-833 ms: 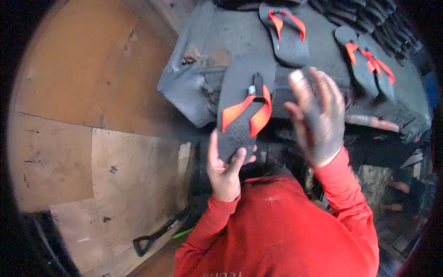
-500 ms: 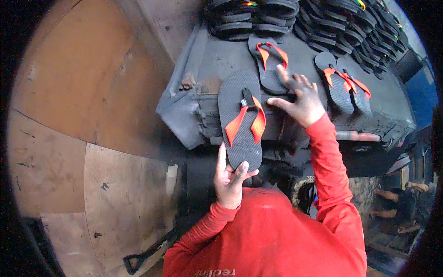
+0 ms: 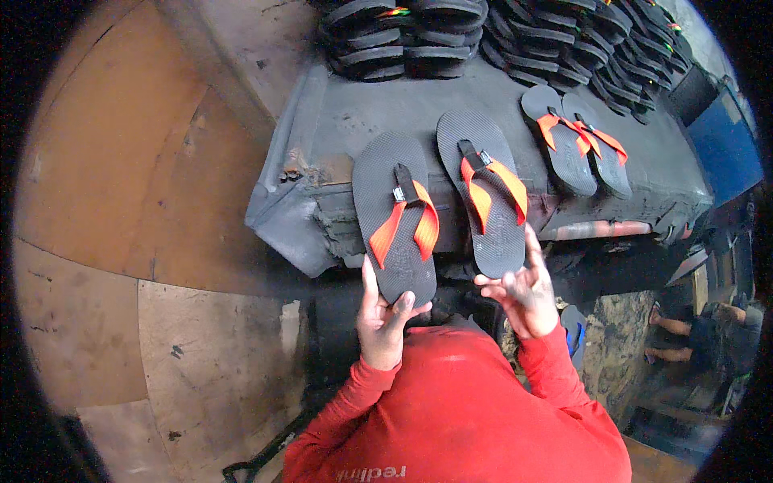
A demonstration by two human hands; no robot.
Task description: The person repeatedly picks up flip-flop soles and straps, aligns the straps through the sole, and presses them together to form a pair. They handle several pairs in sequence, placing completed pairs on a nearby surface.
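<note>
My left hand (image 3: 383, 322) grips the heel of a black flip-flop (image 3: 392, 270) with orange straps, thumb on top of the sole and fingers underneath. To its right, my right hand (image 3: 527, 294) holds the heel end of a matching flip-flop (image 3: 499, 253), fingers along its edge and underside. Both sandals are side by side, toes pointing away from me, soles up toward my view, a small pale tag on each strap. Another orange-strapped pair (image 3: 568, 165) lies on the dark bench (image 3: 386, 105) beyond my right hand.
Stacks of black sandals (image 3: 403, 40) line the bench's far side, with more piles (image 3: 555, 40) to the right. Brown wooden panels (image 3: 217, 346) stand at the left. A person (image 3: 708, 338) is at the far right. A blue surface (image 3: 729, 153) shows beyond the bench.
My right hand has taken the second flip-flop off the bench and brought it nearer, beside the first. My left hand still holds its sandal. The whole view has shifted slightly.
</note>
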